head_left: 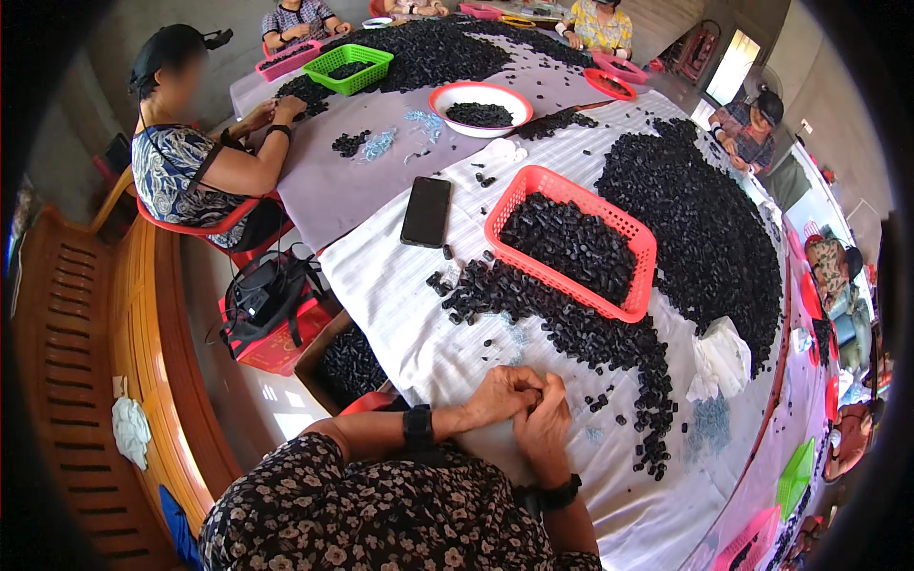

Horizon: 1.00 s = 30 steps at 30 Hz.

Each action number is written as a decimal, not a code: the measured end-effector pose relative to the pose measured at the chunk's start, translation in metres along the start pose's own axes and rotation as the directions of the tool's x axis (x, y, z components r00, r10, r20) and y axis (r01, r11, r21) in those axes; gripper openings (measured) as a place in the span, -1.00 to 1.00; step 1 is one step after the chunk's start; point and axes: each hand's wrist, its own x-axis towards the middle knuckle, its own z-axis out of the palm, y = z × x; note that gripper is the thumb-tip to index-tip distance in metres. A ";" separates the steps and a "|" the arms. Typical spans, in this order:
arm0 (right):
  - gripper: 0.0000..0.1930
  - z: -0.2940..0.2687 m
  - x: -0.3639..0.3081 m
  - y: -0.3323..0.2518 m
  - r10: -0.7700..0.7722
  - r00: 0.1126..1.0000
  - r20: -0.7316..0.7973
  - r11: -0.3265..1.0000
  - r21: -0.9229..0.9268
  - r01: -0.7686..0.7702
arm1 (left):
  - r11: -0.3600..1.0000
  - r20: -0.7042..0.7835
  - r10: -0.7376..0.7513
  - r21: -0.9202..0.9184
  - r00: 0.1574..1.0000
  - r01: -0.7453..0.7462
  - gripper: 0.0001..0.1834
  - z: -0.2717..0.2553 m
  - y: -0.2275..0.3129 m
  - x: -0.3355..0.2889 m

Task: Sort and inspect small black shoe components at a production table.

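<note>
My left hand [502, 394] and my right hand [544, 419] meet at the near edge of the white-clothed table [409, 314]. Both have their fingers curled and pressed together. Whatever lies between the fingertips is too small and covered to make out. Just beyond them spreads a loose heap of small black cylindrical pieces [533, 295]. A red-pink perforated plastic basket [571, 181] stands behind that heap, partly filled with the same black pieces. Thin light-blue scraps [514, 338] lie close to my fingers, with more blue scraps [709, 423] to the right.
A black phone [426, 211] lies left of the basket. Crumpled white plastic [721, 360] sits by the large black pile [695, 238] at right. Farther off are a red-rimmed white bowl [476, 95] and a green basket [348, 68]. Several people sit around the tables, one person [205, 162] at left.
</note>
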 end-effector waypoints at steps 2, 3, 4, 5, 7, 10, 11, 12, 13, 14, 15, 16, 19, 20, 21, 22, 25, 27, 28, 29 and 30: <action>-0.48 -0.004 0.000 -0.002 0.038 0.999 0.021 0.999 0.005 -0.038 | 0.999 0.009 -0.021 -0.034 1.000 0.021 -0.91 -0.001 0.002 -0.001; -0.47 -0.005 0.002 -0.003 0.022 1.000 0.009 1.000 -0.018 -0.022 | 0.997 0.016 -0.038 -0.064 0.999 0.039 -0.91 -0.002 0.003 -0.001; -0.47 -0.008 0.006 -0.005 0.009 1.000 -0.005 0.999 -0.045 -0.009 | 0.997 0.029 -0.045 -0.068 0.999 0.047 -0.91 -0.003 0.001 -0.001; -0.47 -0.006 0.007 -0.003 -0.053 0.999 0.003 0.998 -0.042 0.053 | 0.990 0.039 -0.031 -0.138 0.999 0.036 -0.91 -0.004 -0.002 0.000; -0.48 -0.006 0.004 -0.003 -0.052 0.999 0.013 0.994 -0.090 0.053 | 0.980 0.056 -0.023 -0.197 0.998 0.033 -0.90 -0.006 -0.001 -0.001; -0.53 -0.007 0.006 -0.006 -0.080 0.997 -0.018 0.989 -0.130 0.077 | 0.983 0.029 -0.112 -0.145 0.993 0.115 -0.88 -0.005 0.008 -0.004; -0.57 -0.009 0.006 -0.007 -0.057 0.998 0.018 0.994 -0.092 0.059 | 0.987 0.021 -0.107 -0.121 0.994 0.108 -0.87 -0.006 0.004 -0.004; -0.60 -0.010 0.006 -0.008 -0.036 0.998 0.055 0.998 -0.054 0.039 | 0.986 0.028 -0.109 -0.123 0.994 0.111 -0.87 -0.006 0.005 -0.005; -0.60 -0.010 0.005 -0.008 -0.032 0.998 0.054 0.998 -0.059 0.035 | 0.989 0.031 -0.116 -0.093 0.993 0.118 -0.88 -0.007 0.006 -0.005; -0.63 -0.010 0.005 -0.008 -0.058 0.998 0.036 0.996 -0.060 0.060 | 0.990 0.032 -0.122 -0.063 0.992 0.124 -0.89 -0.007 0.007 -0.006; -0.65 -0.009 0.004 -0.007 -0.085 0.996 0.019 0.994 -0.061 0.086 | 0.990 0.037 -0.123 -0.064 0.992 0.125 -0.89 -0.008 0.004 -0.006; -0.65 -0.008 0.004 -0.008 -0.084 0.996 0.019 0.994 -0.062 0.085 | 0.985 0.066 -0.114 -0.120 0.991 0.122 -0.89 -0.010 0.000 -0.006; -0.67 -0.006 0.003 -0.007 -0.108 0.994 -0.034 0.992 -0.065 0.105 | 0.979 0.076 -0.100 -0.173 0.992 0.112 -0.88 -0.009 -0.005 -0.007; -0.68 -0.005 0.002 -0.006 -0.112 0.993 -0.036 0.992 -0.061 0.110 | 0.980 0.057 -0.097 -0.170 0.994 0.106 -0.87 -0.007 -0.005 -0.008; -0.68 -0.004 0.002 -0.005 -0.117 0.992 -0.038 0.992 -0.056 0.114 | 0.980 0.060 -0.097 -0.168 0.993 0.106 -0.87 -0.007 -0.003 -0.009; -0.68 -0.005 0.002 -0.006 -0.116 0.992 -0.040 0.992 -0.056 0.114 | 0.988 0.046 -0.099 -0.113 0.994 0.104 -0.88 -0.006 0.003 -0.010; -0.64 -0.005 0.003 -0.007 -0.126 0.991 -0.044 0.992 -0.001 0.126 | 0.995 0.029 -0.096 0.042 0.995 0.095 -0.89 -0.008 0.010 -0.012; -0.54 -0.007 0.004 -0.006 -0.141 0.978 -0.156 0.990 -0.010 0.141 | 0.986 0.026 -0.091 0.141 0.996 0.086 -0.90 -0.007 0.015 -0.014; -0.54 -0.007 0.003 -0.005 -0.142 0.977 -0.158 0.990 -0.010 0.143 | 0.994 -0.013 -0.019 0.106 1.000 0.020 -0.90 -0.004 0.019 -0.015; -0.49 -0.006 0.001 -0.003 -0.100 0.982 -0.159 0.992 0.058 0.111 | 0.996 -0.053 0.052 0.073 0.997 -0.049 -0.90 -0.002 0.023 -0.015; -0.43 -0.007 0.000 -0.001 -0.058 0.986 -0.157 0.989 0.126 0.078 | 0.996 -0.052 0.055 0.074 0.997 -0.051 -0.90 -0.004 0.027 -0.014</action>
